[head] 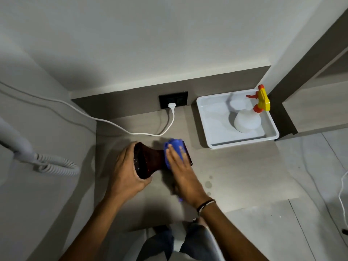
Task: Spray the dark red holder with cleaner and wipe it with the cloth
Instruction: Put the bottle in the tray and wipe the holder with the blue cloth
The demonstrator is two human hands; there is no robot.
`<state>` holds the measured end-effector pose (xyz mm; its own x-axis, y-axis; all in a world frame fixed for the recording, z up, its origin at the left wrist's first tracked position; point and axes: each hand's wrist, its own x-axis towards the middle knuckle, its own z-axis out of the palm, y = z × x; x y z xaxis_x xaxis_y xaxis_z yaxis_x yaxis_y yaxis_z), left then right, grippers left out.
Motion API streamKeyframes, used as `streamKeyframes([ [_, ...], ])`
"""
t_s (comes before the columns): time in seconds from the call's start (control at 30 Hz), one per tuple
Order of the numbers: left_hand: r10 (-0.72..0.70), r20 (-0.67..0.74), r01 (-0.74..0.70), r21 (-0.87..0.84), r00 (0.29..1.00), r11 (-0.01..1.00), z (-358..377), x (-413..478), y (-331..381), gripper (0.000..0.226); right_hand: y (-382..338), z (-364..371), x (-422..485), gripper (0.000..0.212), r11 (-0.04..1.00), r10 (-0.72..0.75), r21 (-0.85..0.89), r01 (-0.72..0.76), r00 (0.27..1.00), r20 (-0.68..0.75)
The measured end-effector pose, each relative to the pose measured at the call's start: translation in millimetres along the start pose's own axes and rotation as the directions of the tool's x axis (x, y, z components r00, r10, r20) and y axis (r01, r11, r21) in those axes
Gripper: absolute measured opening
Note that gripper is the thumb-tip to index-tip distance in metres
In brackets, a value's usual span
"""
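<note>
The wiping step is in hand. The dark red holder (150, 159) lies on its side on the counter (235, 166), well to the left of the white tray (211, 136) and nearer the person than it. The left hand (128, 170) grips the holder's wide open end, fingers curled round the rim and clamped on it to keep it from rolling. The right hand (183, 172) presses the blue cloth (174, 147) against the holder's other end, fingers stretched nearly flat and close together over the cloth, which bunches up beyond the fingertips. The spray bottle (250, 117), white with a yellow and red trigger head, stands in the tray's far right corner, so the spraying seems done. A few wet spots on the counter lie just right of the right hand. Next, I judge, the cloth must travel along the narrow waist toward the wide end while the left hand turns the holder to bring up unwiped sides. No brand, label or writing can be read on anything.
</note>
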<state>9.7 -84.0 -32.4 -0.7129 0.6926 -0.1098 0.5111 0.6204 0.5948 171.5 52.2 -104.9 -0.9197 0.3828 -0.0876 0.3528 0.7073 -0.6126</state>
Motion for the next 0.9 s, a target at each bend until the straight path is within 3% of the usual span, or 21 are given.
streamKeyframes([
  [0.1,0.029,0.027,-0.030,0.019,0.999,0.999,-2,1,5,0.111,40,-24,-2,0.086,0.987,0.148,0.048,-0.151,0.987,0.062],
  [0.23,0.104,0.040,-0.107,0.079,0.994,0.991,-3,8,9,0.110,62,-52,-11,0.083,0.963,0.244,0.119,-0.242,0.970,-0.005],
  [0.4,0.173,0.050,-0.180,0.259,0.984,0.949,-3,25,30,0.111,72,-97,-10,0.084,0.957,0.242,0.188,-0.219,0.964,-0.112],
  [0.5,0.178,0.079,-0.195,0.321,0.981,0.927,2,34,43,0.111,88,-123,7,0.084,0.971,0.226,0.112,-0.211,0.962,-0.151],
  [0.7,0.137,0.104,-0.164,0.336,0.985,0.928,15,42,53,0.122,131,-143,64,0.084,0.967,0.241,-0.063,-0.246,0.967,-0.077],
  [0.9,0.168,0.144,-0.206,0.307,0.975,0.929,27,42,60,0.115,162,-121,114,0.080,0.926,0.225,-0.320,-0.200,0.973,0.045],
])
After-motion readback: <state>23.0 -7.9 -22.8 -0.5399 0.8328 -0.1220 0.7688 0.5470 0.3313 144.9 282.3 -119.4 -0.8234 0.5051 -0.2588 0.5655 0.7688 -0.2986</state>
